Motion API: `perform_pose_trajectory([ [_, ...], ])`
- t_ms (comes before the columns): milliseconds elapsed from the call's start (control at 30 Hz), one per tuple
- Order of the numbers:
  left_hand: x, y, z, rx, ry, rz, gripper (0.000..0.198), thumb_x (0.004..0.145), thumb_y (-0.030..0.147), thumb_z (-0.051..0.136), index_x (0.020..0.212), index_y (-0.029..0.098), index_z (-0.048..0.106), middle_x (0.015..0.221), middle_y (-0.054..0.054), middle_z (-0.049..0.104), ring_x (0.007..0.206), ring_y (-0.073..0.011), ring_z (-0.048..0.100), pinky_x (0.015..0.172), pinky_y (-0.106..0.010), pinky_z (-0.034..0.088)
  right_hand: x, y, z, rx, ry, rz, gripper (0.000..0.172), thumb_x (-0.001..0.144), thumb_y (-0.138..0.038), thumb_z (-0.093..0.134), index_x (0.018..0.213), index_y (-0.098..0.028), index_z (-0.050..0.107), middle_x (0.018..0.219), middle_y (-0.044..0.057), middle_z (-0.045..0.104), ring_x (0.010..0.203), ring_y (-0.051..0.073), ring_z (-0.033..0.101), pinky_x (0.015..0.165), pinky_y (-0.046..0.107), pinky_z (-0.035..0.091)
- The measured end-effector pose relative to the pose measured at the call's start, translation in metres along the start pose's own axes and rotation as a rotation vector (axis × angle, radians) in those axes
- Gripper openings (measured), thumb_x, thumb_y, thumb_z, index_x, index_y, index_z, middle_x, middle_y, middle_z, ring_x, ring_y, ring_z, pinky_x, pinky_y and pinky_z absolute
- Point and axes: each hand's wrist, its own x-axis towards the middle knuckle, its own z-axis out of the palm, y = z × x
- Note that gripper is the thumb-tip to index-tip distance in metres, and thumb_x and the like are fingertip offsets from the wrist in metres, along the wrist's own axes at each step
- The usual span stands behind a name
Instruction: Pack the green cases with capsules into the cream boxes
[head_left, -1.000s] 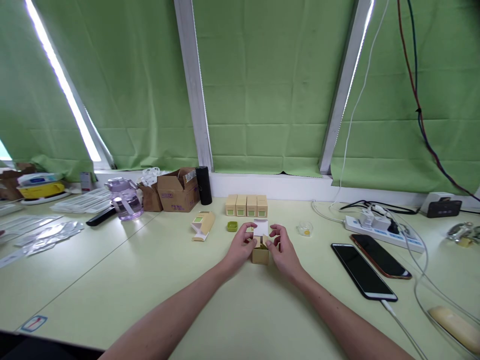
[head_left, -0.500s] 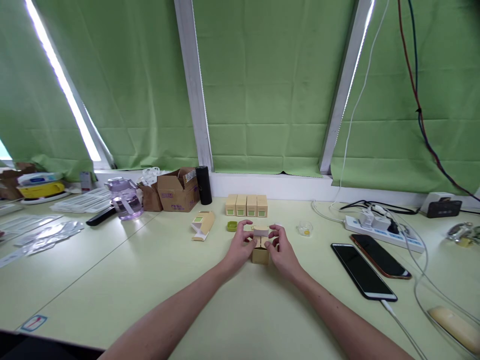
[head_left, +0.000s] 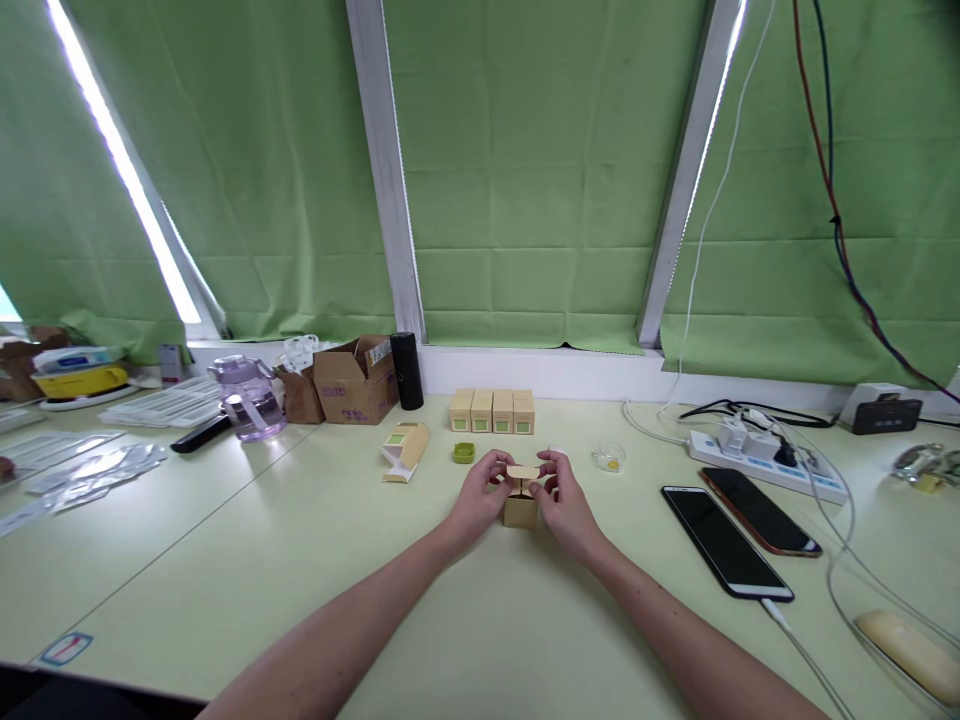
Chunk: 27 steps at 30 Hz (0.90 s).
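Observation:
A small tan cardboard box (head_left: pixel 520 514) stands on the table straight in front of me, its top flaps partly folded in. My left hand (head_left: pixel 483 494) grips its left side, thumb on the side flap and fingers curled round the back. On the opposite side my right hand (head_left: pixel 562 498) holds it in the same way. The lid flap (head_left: pixel 523 472) leans over the opening between my fingertips. Just behind my left hand sits a small green square dish (head_left: pixel 464 453). Further left lies an opened, partly flattened carton (head_left: pixel 406 450).
A row of several tan boxes (head_left: pixel 493 411) stands by the wall. To the right are a clear dish (head_left: pixel 610 458), two phones (head_left: pixel 726 545) and a power strip (head_left: pixel 806 478) with loose cables. A purple water bottle (head_left: pixel 250 400), brown carton (head_left: pixel 354 382) and black cylinder (head_left: pixel 407 370) stand left.
The box's lid flap has tipped down toward me over the opening. My left fingers have lowered with it, while the box has stayed in place.

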Motion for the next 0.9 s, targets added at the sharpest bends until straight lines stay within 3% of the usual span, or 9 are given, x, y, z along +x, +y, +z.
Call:
perform_pose_trajectory([
  [133, 0.0, 0.001, 0.0, -0.002, -0.012, -0.005, 0.014, 0.082, 0.021, 0.065, 0.095, 0.02, 0.059, 0.109, -0.009, 0.072, 0.103, -0.0226, 0.067, 0.085, -0.032, 0.051, 0.0, -0.001, -0.001, -0.002, -0.002, -0.008, 0.04, 0.088, -0.034, 0.056, 0.127, -0.025, 0.049, 0.106, 0.005, 0.062, 0.077, 0.02, 0.058, 0.071, 0.036, 0.049],
  [333, -0.001, 0.004, -0.001, 0.031, -0.001, -0.024, 0.013, 0.084, 0.027, 0.066, 0.092, 0.019, 0.06, 0.109, -0.01, 0.073, 0.098, -0.0229, 0.068, 0.084, -0.034, 0.052, -0.002, -0.009, -0.007, -0.027, 0.036, -0.063, 0.031, 0.088, -0.031, 0.057, 0.119, -0.024, 0.056, 0.105, 0.005, 0.063, 0.08, 0.021, 0.056, 0.071, 0.035, 0.047],
  [567, -0.001, 0.002, -0.001, 0.042, 0.008, -0.025, 0.015, 0.083, 0.029, 0.068, 0.092, 0.019, 0.061, 0.107, -0.009, 0.073, 0.095, -0.0221, 0.066, 0.082, -0.032, 0.05, -0.004, -0.018, -0.015, -0.128, 0.063, -0.347, 0.014, 0.092, -0.027, 0.057, 0.104, -0.024, 0.064, 0.1, 0.006, 0.065, 0.085, 0.022, 0.056, 0.078, 0.037, 0.048],
  [767, 0.001, 0.001, -0.003, 0.021, 0.026, -0.021, 0.011, 0.079, 0.023, 0.063, 0.089, 0.019, 0.063, 0.1, -0.006, 0.072, 0.093, -0.0208, 0.064, 0.084, -0.032, 0.048, -0.004, -0.016, -0.015, -0.178, 0.063, -0.471, 0.009, 0.091, -0.019, 0.058, 0.098, -0.024, 0.062, 0.094, 0.005, 0.064, 0.085, 0.023, 0.056, 0.077, 0.038, 0.048],
  [900, 0.0, 0.004, -0.005, -0.029, 0.004, -0.01, 0.015, 0.084, 0.026, 0.057, 0.093, 0.019, 0.067, 0.103, -0.007, 0.073, 0.099, -0.0227, 0.064, 0.09, -0.035, 0.047, -0.004, -0.017, -0.016, -0.22, 0.069, -0.536, 0.012, 0.089, -0.015, 0.058, 0.097, -0.024, 0.06, 0.092, 0.005, 0.064, 0.087, 0.024, 0.056, 0.076, 0.038, 0.048],
])
